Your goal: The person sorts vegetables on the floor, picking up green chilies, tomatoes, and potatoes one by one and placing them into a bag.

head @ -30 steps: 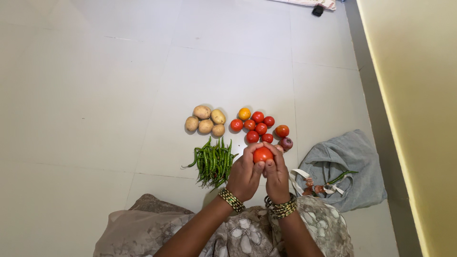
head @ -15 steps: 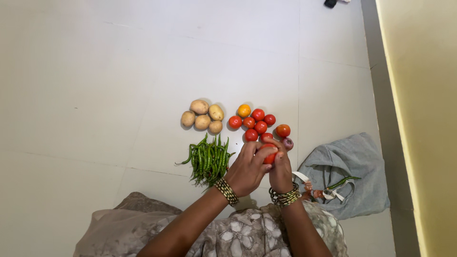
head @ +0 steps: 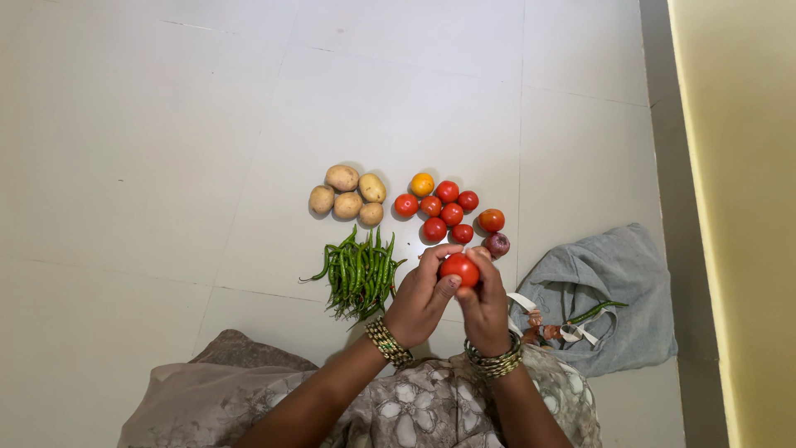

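Note:
Both hands hold one red tomato just above the tiled floor. My left hand cups it from the left and my right hand grips it from the right; both wrists wear bangles. Just beyond the hands lies a cluster of several red tomatoes with an orange one at its far edge. A small purple onion sits right of the cluster.
Several potatoes lie left of the tomatoes. A pile of green chillies is near my left hand. A grey cloth bag lies at the right with a chilli on it. A yellow wall runs along the right.
The view has shifted slightly. Both hands stay closed on the tomato, which now shows more clearly between the fingers.

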